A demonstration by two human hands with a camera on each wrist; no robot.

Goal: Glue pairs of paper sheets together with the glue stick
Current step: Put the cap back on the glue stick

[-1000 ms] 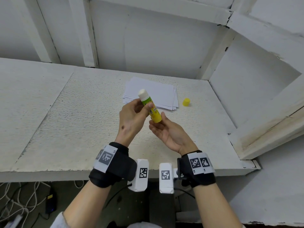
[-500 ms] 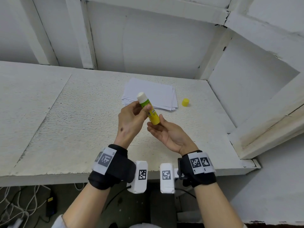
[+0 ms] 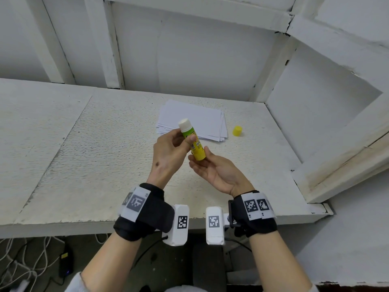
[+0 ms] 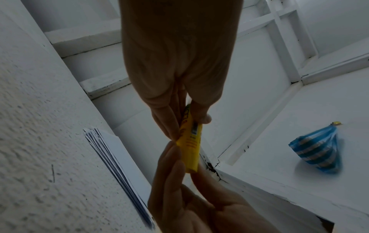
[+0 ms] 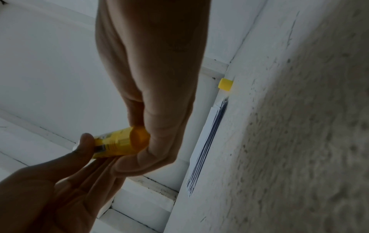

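Head view | two hands: left hand, right hand both grip one glue stick | one cap | one paper stack

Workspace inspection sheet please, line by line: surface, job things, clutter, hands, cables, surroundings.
Surface: white rough-textured table, paint worn at the edges.
Job's things: glue stick uncapped, white tip up, held above the table; stack of paper sheets lying behind it; yellow cap standing right of the stack.
Clutter: blue striped bag on a side ledge.
Hands: left hand grips the upper tube; right hand pinches its base.
Cables: white cords and a dark adapter under the table.
Surroundings: white panelled walls.
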